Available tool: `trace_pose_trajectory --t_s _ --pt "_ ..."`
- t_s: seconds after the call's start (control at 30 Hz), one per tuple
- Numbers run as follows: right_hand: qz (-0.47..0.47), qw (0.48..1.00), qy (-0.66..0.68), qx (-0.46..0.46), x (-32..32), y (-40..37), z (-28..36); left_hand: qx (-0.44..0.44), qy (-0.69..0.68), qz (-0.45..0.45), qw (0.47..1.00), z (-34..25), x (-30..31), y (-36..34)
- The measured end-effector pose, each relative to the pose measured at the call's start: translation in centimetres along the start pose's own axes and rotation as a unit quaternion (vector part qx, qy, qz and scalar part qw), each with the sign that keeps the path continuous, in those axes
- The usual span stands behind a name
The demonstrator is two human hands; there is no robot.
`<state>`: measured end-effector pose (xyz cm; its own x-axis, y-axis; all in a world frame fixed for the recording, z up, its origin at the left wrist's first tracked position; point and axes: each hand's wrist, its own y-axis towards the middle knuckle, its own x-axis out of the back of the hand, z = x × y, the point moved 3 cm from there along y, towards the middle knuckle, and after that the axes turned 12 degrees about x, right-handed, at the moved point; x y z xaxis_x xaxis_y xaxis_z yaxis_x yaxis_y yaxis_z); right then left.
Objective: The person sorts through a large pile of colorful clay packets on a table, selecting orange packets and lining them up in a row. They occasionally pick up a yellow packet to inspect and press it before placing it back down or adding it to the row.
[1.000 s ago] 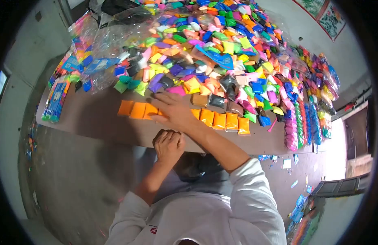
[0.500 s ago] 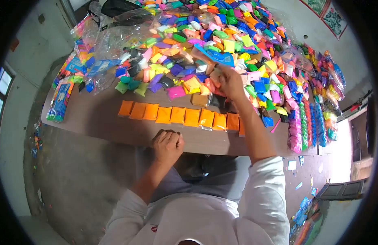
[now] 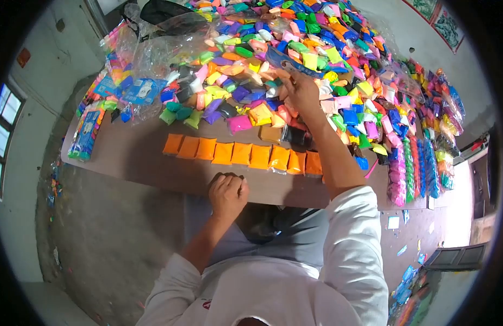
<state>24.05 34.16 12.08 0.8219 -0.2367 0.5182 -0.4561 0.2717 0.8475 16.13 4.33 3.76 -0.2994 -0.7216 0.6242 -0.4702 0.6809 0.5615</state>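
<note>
My right hand reaches over the heap of small coloured packets. Its fingers are closed at the lower edge of a blue plastic wrapper, which tilts up from the heap; the fingertips are partly hidden. At the table's front edge, my left hand rests curled in a loose fist, with nothing visible in it. Between the left hand and the heap lies a row of several orange packets, side by side. My right forearm covers the right end of that row.
Long clear sleeves of pink packets and other colours lie at the table's right. A bundle of multicoloured packs lies at the left edge, near clear plastic bags. A black bag sits at the back. Scraps litter the floor.
The blue wrapper has tilted and looks darker, and my right hand has shifted slightly up and left with it. My left hand stays in a fist. The whole view has shifted slightly.
</note>
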Motion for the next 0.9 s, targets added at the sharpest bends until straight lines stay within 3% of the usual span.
trace_pose_trajectory --t_s 0.03,0.07,0.1,0.13,0.2,0.27,0.3,0.33,0.37,0.4,0.43,0.47,0.53,0.7,0.77,0.9 --pt "0.0 1.0 0.0 0.0 1.1 0.4 1.1 0.007 -0.007 0.003 1.0 0.0 0.1 0.0" --pt "0.007 0.958 0.202 -0.204 2.0 -0.1 1.5 0.008 -0.007 0.003 1.0 0.0 0.3 0.1" --pt "0.015 0.834 0.387 -0.392 2.2 -1.5 2.4 0.029 -0.031 0.021 0.999 0.2 0.5 0.2" --pt "0.018 0.832 0.387 -0.396 2.7 -2.8 3.3 0.051 -0.054 0.041 0.996 0.3 0.6 0.1" --pt "-0.023 0.746 0.531 -0.4 3.7 -5.8 5.6 0.088 -0.076 0.068 0.991 0.3 0.7 0.2" --pt "-0.015 0.723 0.566 -0.396 5.3 -8.1 9.3 0.125 -0.095 0.099 0.983 0.0 1.0 0.2" --pt "0.005 0.701 0.578 -0.418 6.3 -9.6 10.9 0.222 -0.22 0.183 0.932 0.0 0.7 0.2" --pt "0.004 0.695 0.579 -0.427 6.7 -11.1 12.4 0.315 -0.336 0.258 0.849 -0.4 0.6 -0.2" --pt "-0.018 0.646 0.63 -0.432 6.9 -12.2 14.0 0.321 -0.33 0.264 0.847 -1.4 1.0 -0.3" --pt "-0.042 0.594 0.676 -0.434 7.2 -13.3 15.3 0.344 -0.376 0.302 0.805 -2.8 1.1 -0.6" --pt "-0.02 0.602 0.662 -0.445 7.3 -14.8 16.0 0.363 -0.422 0.337 0.759 -3.7 0.9 -1.0" --pt "-0.023 0.599 0.661 -0.451 7.7 -15.8 16.8 0.367 -0.419 0.342 0.757 -3.9 0.7 -1.2" --pt "-0.026 0.59 0.66 -0.463 8.6 -17.4 18.4 0.284 -0.401 0.361 0.792 -4.8 0.4 -1.9" --pt "0.006 0.621 0.612 -0.49 11.4 -18.4 18.9 0.276 -0.398 0.355 0.8 -5.4 -0.8 -5.1" --pt "0.063 0.669 0.538 -0.508 12.0 -18.2 19.1 0.217 -0.344 0.362 0.839 -5.9 -0.8 -5.8" --pt "0.039 0.673 0.571 -0.469 12.0 -19.5 19.7 0.22 -0.335 0.369 0.839 -6.3 -0.1 -6.7"
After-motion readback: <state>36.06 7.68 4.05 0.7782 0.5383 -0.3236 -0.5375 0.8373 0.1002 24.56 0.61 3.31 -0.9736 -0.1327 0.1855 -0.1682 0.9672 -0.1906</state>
